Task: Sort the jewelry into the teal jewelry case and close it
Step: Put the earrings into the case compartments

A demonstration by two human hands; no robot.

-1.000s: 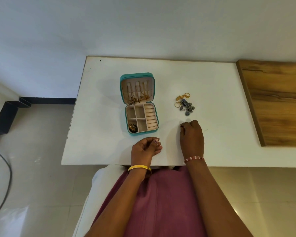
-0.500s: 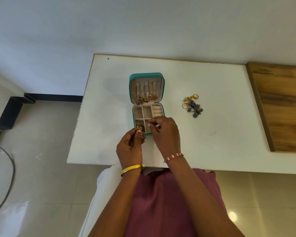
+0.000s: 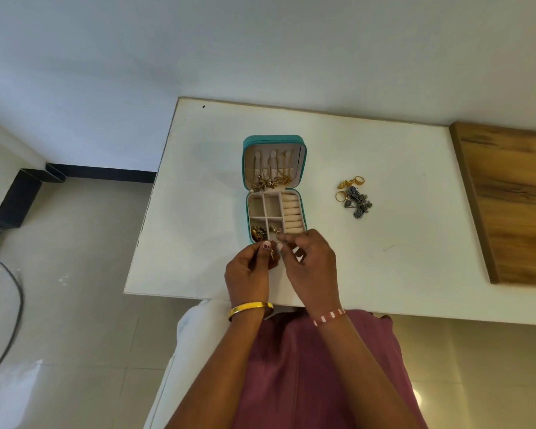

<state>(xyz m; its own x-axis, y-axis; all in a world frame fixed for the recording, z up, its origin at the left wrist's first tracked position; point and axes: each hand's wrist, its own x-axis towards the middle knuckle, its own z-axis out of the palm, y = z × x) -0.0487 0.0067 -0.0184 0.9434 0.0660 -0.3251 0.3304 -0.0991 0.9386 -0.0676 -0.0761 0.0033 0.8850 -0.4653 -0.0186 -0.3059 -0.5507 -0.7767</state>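
White table [image 3: 198,212]: teal jewelry case [image 3: 274,143] just beyond left hand [image 3: 248,270], perhaps touching.

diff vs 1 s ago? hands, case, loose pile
The right hand left its resting spot on the table near the loose pile and moved left to the case, meeting the left hand at its near edge. The left hand moved forward, pinching a small piece throughout. Case open, pile and case contents unchanged.
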